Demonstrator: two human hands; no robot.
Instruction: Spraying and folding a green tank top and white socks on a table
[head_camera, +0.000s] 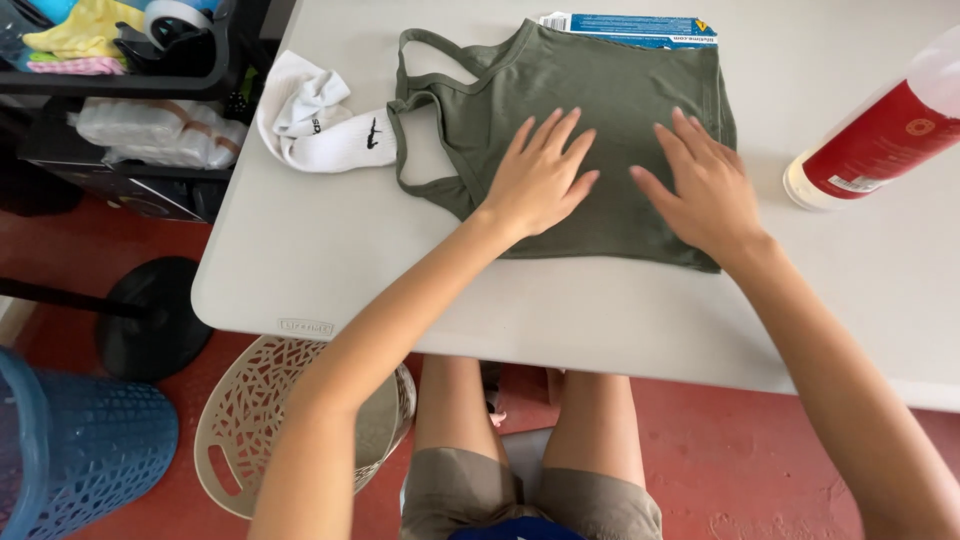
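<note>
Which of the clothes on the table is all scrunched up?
The white sock, left of the green tank top. It lies crumpled in a heap, while the top is spread flat under the left hand and right hand.

You've got both palms flat on the olive tank top (610, 90), which lies spread on the white table (300, 250). Your left hand (540, 180) presses near the top's armhole, your right hand (705, 185) near its far side edge. White socks (320, 125) touch the top's straps, a blue box (630, 27) peeks out behind it, and a red bottle (880, 140) lies off to its other side.
</note>
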